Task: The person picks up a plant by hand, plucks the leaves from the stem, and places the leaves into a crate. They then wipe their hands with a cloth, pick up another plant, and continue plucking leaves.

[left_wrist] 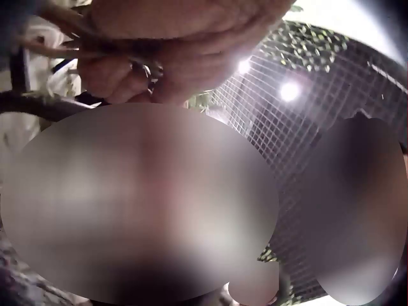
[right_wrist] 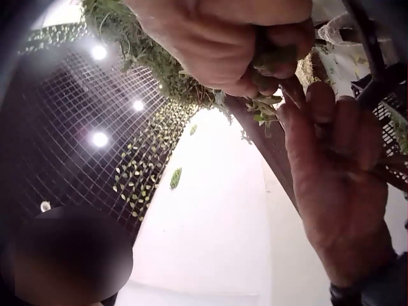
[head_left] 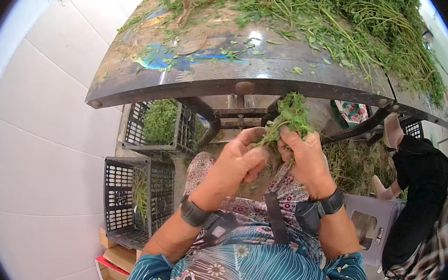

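A small bunch of leafy green sprigs (head_left: 292,113) stands up out of my right hand (head_left: 305,156), which grips it by the stems just beyond the table's front edge. Close beside it, my left hand (head_left: 239,163) has its fingers curled, with thumb and forefinger pinching stems at the bunch's left side. In the right wrist view, the right hand (right_wrist: 223,44) wraps around the greens, and the left hand's (right_wrist: 338,159) fingertips meet the stems below it. The left wrist view shows fingers (left_wrist: 191,64) close up; much of that view is blurred.
A wooden table (head_left: 218,78) bears a large heap of greens (head_left: 351,9) with loose leaves scattered about. Black crates (head_left: 159,195) holding greens stand on the floor at left, near a cardboard box (head_left: 120,263). Another person's legs (head_left: 419,175) and a grey stool (head_left: 369,223) are at right.
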